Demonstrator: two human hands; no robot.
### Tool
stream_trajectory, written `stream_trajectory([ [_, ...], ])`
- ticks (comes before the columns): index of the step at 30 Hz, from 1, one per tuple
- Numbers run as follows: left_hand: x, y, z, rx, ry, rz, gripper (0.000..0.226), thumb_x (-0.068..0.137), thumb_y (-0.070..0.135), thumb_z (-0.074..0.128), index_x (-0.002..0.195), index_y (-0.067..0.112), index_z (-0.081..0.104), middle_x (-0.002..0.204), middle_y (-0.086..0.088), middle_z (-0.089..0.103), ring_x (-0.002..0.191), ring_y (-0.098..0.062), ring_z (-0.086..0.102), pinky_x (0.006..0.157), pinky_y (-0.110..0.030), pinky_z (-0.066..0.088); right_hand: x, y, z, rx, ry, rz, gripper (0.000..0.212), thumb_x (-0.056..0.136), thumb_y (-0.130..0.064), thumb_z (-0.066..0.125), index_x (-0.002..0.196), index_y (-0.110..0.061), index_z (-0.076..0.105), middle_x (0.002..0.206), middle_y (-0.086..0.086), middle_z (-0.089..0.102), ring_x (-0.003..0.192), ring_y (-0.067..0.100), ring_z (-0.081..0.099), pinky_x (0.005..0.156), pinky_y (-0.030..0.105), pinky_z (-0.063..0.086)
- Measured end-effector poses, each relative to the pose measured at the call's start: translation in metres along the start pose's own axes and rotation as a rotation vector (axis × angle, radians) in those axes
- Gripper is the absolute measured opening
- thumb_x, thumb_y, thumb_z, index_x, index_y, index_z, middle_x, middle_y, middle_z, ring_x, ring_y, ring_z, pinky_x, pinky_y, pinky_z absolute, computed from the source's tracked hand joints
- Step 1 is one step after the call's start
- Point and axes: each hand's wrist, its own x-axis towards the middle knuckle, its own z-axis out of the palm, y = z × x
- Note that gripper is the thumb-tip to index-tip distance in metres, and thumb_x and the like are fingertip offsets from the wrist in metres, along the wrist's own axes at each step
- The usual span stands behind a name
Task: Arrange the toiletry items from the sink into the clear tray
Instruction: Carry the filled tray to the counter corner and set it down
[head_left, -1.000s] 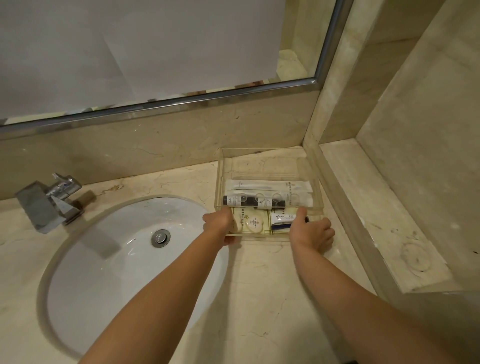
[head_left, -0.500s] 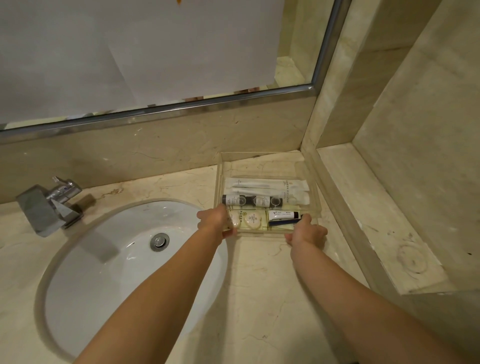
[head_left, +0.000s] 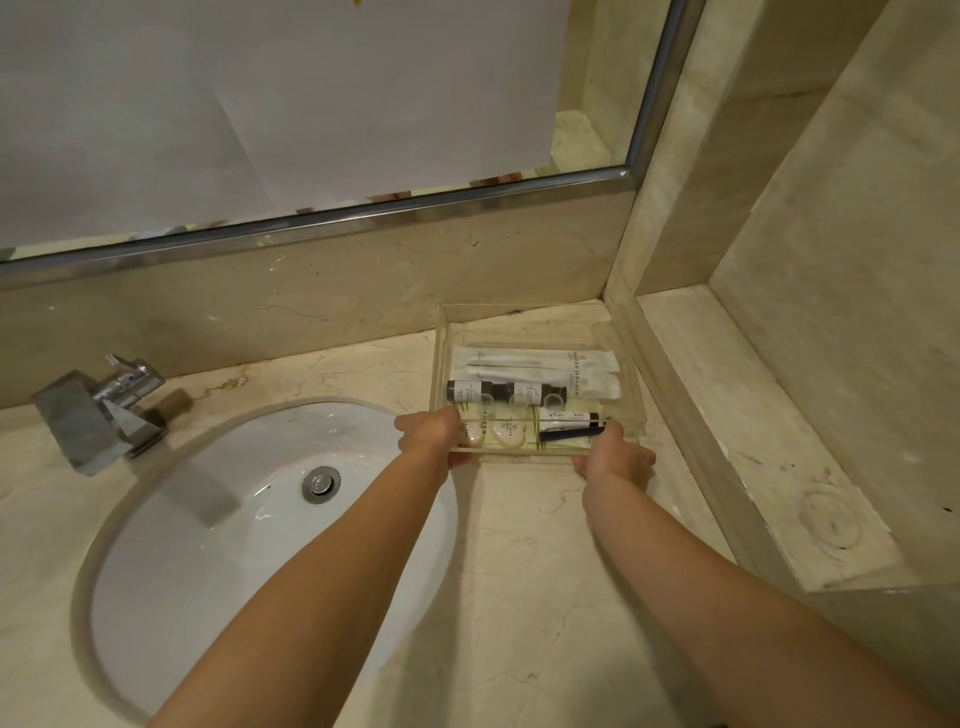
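Still, labels in clear tray (head_left: 631, 410) unreadable.

Print on white sachets (head_left: 540, 366) and dark bottles (head_left: 506, 391), too small to read

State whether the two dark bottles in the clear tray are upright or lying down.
Lying down: both dark bottles rest lengthwise on the floor of the tray.

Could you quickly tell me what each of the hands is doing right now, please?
Left hand: closed on the near left corner of the clear tray.
Right hand: closed on the tray's near right corner.
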Motion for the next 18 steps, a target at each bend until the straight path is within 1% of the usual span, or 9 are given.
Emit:
stream_trajectory([
  [2,0.0,0.003,0.002,0.03,-0.014,0.01,0.037,0.085,-0.001,0.053,0.118,0.008,0.038,0.107,-0.012,0.046,0.077,-0.03,0.064,0.064,-0.04,0.061,0.0,-0.003,0.001,0.041,-0.011,0.018,0.04,0.089,-0.04,0.044,0.111,-0.007,0.047,0.073,0.006,0.068,0.075,0.028,0.069,0.072,0.04,0.055],
  [6,0.004,0.007,0.008,0.081,0.006,0.037,0.032,0.081,-0.008,0.055,0.112,-0.001,0.056,0.121,-0.019,0.051,0.083,-0.034,0.069,0.048,-0.029,0.057,0.004,-0.009,0.007,0.123,-0.029,0.015,0.035,0.087,-0.037,0.046,0.098,-0.006,0.06,0.088,0.012,0.072,0.081,0.029,0.069,0.055,0.03,0.042],
  [8,0.005,0.012,0.012,0.084,0.008,0.043,0.019,0.085,-0.007,0.054,0.102,-0.004,0.06,0.116,-0.018,0.054,0.081,-0.03,0.068,0.053,-0.031,0.059,0.006,-0.012,0.01,0.122,-0.039,-0.009,0.034,0.082,-0.04,0.043,0.074,-0.011,0.059,0.087,0.011,0.073,0.079,0.028,0.069,0.063,0.035,0.05],
  [9,0.005,0.014,0.014,0.094,-0.001,0.044,0.012,0.087,-0.006,0.053,0.096,-0.004,0.06,0.112,-0.016,0.053,0.078,-0.028,0.064,0.062,-0.034,0.061,0.006,-0.015,0.012,0.121,-0.043,-0.009,0.034,0.08,-0.04,0.042,0.07,-0.012,0.057,0.088,0.01,0.073,0.081,0.028,0.069,0.071,0.038,0.053],
  [10,0.004,0.016,0.016,0.11,-0.017,0.04,0.009,0.089,-0.004,0.051,0.095,-0.003,0.059,0.109,-0.014,0.051,0.075,-0.025,0.06,0.074,-0.037,0.061,0.007,-0.017,0.014,0.144,-0.054,-0.005,0.034,0.082,-0.039,0.043,0.074,-0.01,0.06,0.092,0.009,0.072,0.085,0.029,0.068,0.076,0.039,0.053],
  [12,0.002,0.019,0.022,0.146,-0.052,0.041,0.017,0.092,0.001,0.049,0.107,-0.001,0.056,0.103,-0.009,0.048,0.071,-0.021,0.053,0.089,-0.04,0.056,0.006,-0.024,0.016,0.204,-0.1,-0.002,0.035,0.089,-0.032,0.047,0.1,-0.004,0.065,0.101,0.008,0.067,0.094,0.027,0.065,0.077,0.037,0.05],
  [13,0.0,0.021,0.024,0.157,-0.065,0.04,0.02,0.093,0.003,0.048,0.111,0.001,0.054,0.1,-0.008,0.049,0.071,-0.021,0.051,0.091,-0.039,0.055,0.006,-0.028,0.016,0.213,-0.118,-0.009,0.037,0.092,-0.03,0.048,0.111,-0.003,0.063,0.104,0.008,0.065,0.097,0.026,0.064,0.078,0.036,0.049],
  [15,-0.007,0.025,0.03,0.158,-0.097,0.032,0.017,0.093,0.004,0.047,0.11,0.004,0.051,0.099,-0.007,0.047,0.074,-0.021,0.049,0.088,-0.037,0.053,0.007,-0.034,0.017,0.201,-0.157,-0.039,0.037,0.094,-0.027,0.048,0.119,-0.001,0.059,0.103,0.009,0.062,0.102,0.03,0.062,0.085,0.038,0.05],
  [18,-0.011,0.028,0.039,0.143,-0.129,0.024,0.025,0.092,0.004,0.048,0.116,0.004,0.052,0.095,-0.005,0.049,0.073,-0.018,0.048,0.08,-0.035,0.049,0.004,-0.04,0.02,0.181,-0.228,-0.089,0.03,0.095,-0.015,0.046,0.115,0.003,0.059,0.079,0.006,0.054,0.09,0.032,0.058,0.092,0.044,0.048],
])
